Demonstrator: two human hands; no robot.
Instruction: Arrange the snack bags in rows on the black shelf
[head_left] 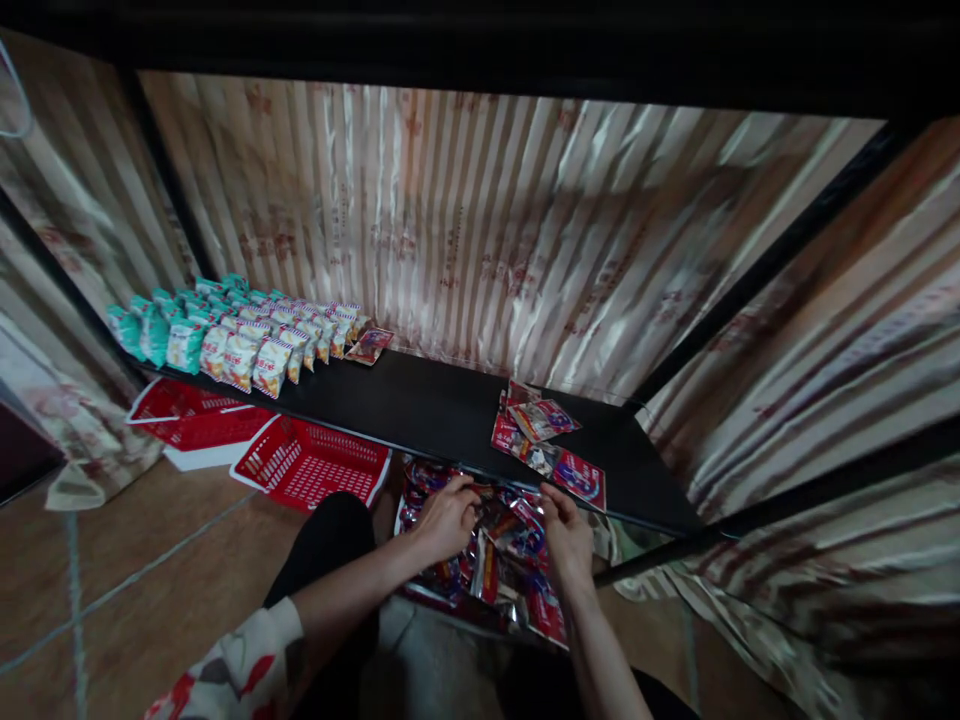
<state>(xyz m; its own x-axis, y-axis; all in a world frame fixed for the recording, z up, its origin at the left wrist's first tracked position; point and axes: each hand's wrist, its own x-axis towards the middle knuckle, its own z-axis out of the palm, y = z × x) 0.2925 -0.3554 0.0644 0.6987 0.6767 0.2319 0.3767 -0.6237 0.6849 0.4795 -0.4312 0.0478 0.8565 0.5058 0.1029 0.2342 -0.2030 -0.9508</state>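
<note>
Risks, left to right. Small upright teal-and-white pillow packets point(184, 340) and white-and-orange pillow packets point(270, 365) are packed tightly at the left of the long black flat shelf point(435, 400); a row could be toppled if one were knocked. Glossy red-and-purple flat packets point(517, 530) are heaped loosely, low between the knees; slippage could be caused by slick film when the heap is disturbed. Flat red printed packets point(581, 478) are overlapped at the shelf's right, the nearest close to the near edge; it could be tipped off by a brushed wrist.

Containers: at far left, a red plastic basket point(187, 415) is partly hidden under the shelf. Beside it, a white-rimmed red slotted basket point(311, 465); its perforated floor is seen. Right of that, the glossy heap is held in a pale-rimmed container point(398, 515), mostly hidden.

Left hand point(450, 518): fingers half curled over the heap. Right hand point(568, 540): fingers loosely bent at its right side, by the shelf edge. Whether anything is gripped by either cannot be told.
</note>
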